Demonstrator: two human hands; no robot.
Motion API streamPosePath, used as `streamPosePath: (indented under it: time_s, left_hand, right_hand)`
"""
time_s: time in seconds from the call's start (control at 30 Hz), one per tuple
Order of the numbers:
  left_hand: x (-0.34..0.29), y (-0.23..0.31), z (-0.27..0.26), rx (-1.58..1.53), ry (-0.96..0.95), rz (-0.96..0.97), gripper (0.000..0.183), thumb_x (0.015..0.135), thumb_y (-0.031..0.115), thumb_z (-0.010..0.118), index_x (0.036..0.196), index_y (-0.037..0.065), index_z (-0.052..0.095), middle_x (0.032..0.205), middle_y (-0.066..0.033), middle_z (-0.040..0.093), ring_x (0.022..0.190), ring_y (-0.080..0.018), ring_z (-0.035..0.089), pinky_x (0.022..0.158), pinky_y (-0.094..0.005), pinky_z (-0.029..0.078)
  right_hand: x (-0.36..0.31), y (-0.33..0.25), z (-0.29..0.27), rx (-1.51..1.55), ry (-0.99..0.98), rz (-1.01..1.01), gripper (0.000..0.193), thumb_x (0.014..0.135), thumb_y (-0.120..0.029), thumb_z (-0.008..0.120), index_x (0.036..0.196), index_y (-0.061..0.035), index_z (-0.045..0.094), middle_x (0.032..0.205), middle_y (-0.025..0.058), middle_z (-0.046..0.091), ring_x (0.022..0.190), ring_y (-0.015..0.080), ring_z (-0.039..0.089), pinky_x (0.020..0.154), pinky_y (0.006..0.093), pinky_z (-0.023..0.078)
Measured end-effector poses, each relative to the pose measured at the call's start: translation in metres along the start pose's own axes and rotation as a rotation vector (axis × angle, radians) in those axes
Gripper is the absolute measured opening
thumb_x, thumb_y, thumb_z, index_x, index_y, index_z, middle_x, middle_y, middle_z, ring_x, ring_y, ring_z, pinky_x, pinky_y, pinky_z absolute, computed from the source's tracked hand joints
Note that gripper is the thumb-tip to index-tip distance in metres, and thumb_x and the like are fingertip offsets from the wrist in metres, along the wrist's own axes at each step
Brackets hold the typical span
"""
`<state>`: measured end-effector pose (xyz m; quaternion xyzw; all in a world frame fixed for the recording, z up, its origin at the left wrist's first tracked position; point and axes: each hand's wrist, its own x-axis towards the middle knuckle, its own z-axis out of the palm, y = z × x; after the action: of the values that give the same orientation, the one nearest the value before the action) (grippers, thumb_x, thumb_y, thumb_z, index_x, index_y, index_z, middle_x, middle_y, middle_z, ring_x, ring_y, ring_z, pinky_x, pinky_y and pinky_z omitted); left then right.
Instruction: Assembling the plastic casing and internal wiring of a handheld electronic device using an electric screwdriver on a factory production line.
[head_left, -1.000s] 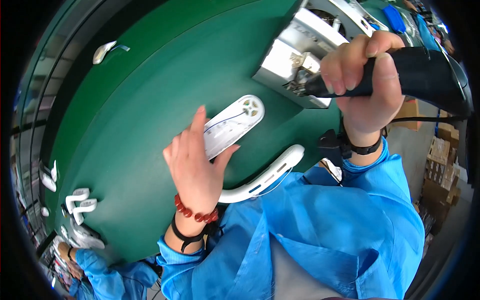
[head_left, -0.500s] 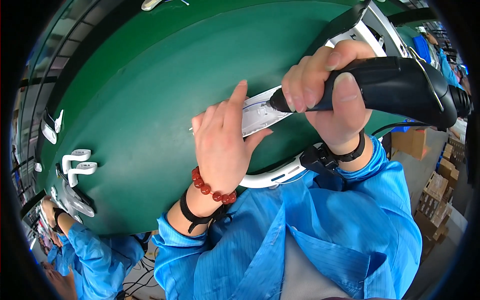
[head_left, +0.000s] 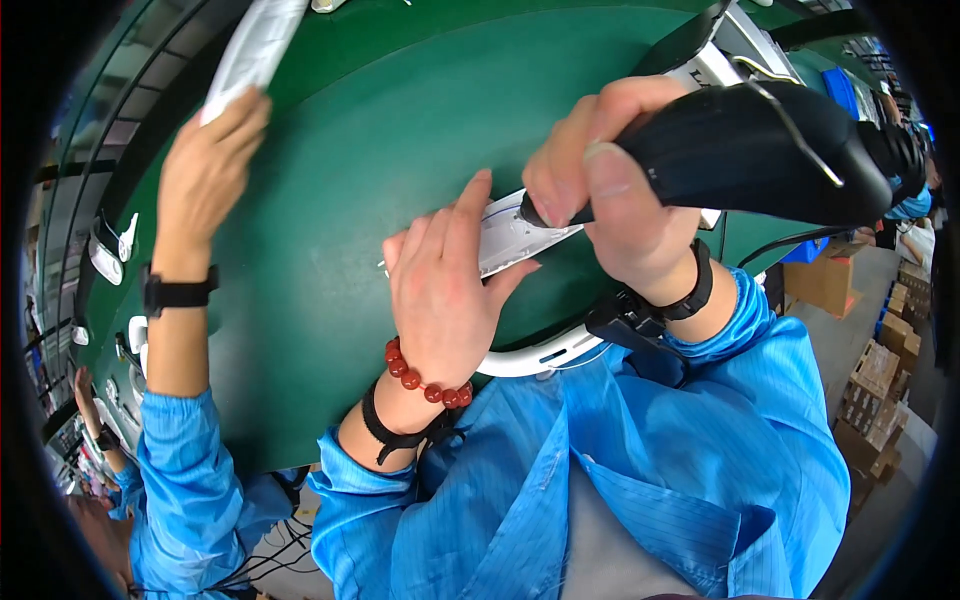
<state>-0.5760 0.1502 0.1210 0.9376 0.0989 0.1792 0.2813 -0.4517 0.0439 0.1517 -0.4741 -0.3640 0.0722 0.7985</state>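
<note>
My left hand [head_left: 440,265] steadies a long white plastic housing [head_left: 512,240] on the green table, its thumb at the near edge and fingers across the part. Beneath the hand, the housing's left end is mostly hidden. A black electric screwdriver [head_left: 750,150] is gripped in my right hand [head_left: 630,195]. Its nose points down into the open white housing, where a thin blue wire shows; the tip's exact contact is hard to see. Close to my body lies a curved white part [head_left: 545,355] at the table edge.
A co-worker's hand [head_left: 205,185] reaches over the left of the table, holding a blurred white elongated part [head_left: 255,50]. Small white parts [head_left: 105,255] lie at far left. A dark-and-white stand [head_left: 700,55] is at far right. A cardboard box [head_left: 820,285] sits beyond the right edge.
The screwdriver and my right hand have shifted slightly left along the housing. My left hand has stayed put. A co-worker's arm has swung up into view at left with a white part.
</note>
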Motion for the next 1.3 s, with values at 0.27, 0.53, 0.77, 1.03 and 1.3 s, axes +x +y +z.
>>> streamPosePath:
  time_s: [0.27,0.53,0.77,1.03,1.3]
  left_hand:
    - [-0.009,0.003,-0.008,0.060,-0.042,-0.026,0.079,0.061,0.020,0.085,0.131,0.007,0.051,0.098,-0.0078,0.063,0.092,-0.0258,0.058,0.081,-0.0371,0.038]
    - [0.101,-0.010,-0.042,0.180,0.134,0.250,0.070,0.067,0.019,0.081,0.129,0.005,0.050,0.109,-0.0148,0.057,0.098,-0.0339,0.056,0.083,-0.0450,0.043]
    - [0.270,-0.053,-0.026,0.733,-0.217,-0.241,0.086,0.067,0.030,0.083,0.140,0.014,0.041,0.134,-0.0139,0.051,0.123,-0.0347,0.050,0.098,-0.0493,0.043]
    - [0.370,0.027,0.129,0.320,-0.006,0.485,0.090,0.072,0.044,0.078,0.145,0.016,0.034,0.144,-0.0224,0.039,0.130,-0.0399,0.042,0.106,-0.0455,0.038]
    - [0.347,0.026,0.157,0.057,-0.366,0.280,0.061,0.077,0.022,0.075,0.123,-0.005,0.045,0.110,-0.0293,0.061,0.104,-0.0416,0.061,0.091,-0.0409,0.048]
  right_hand:
    - [-0.004,-0.018,0.007,-0.131,-0.167,0.036,0.010,0.087,-0.004,0.055,0.090,-0.0023,0.046,0.065,0.0096,0.057,0.055,0.0177,0.056,0.055,0.0302,0.049]
    - [-0.027,-0.055,-0.042,0.301,0.037,-0.126,0.029,0.091,-0.021,0.062,0.101,-0.0054,0.039,0.063,0.0077,0.049,0.052,0.0162,0.049,0.050,0.0316,0.046]
    - [-0.066,-0.041,-0.059,0.302,0.034,0.102,0.024,0.088,-0.011,0.061,0.098,-0.0033,0.042,0.067,0.0088,0.053,0.058,0.0176,0.055,0.055,0.0323,0.048]
    - [-0.071,-0.052,-0.080,0.469,-0.022,0.154,0.024,0.089,-0.008,0.061,0.102,-0.0050,0.041,0.071,0.0093,0.053,0.063,0.0187,0.056,0.058,0.0330,0.048]
    - [-0.073,-0.066,-0.088,0.502,0.129,0.159,0.029,0.086,-0.014,0.067,0.098,-0.0039,0.044,0.069,0.0095,0.054,0.060,0.0198,0.054,0.057,0.0341,0.047]
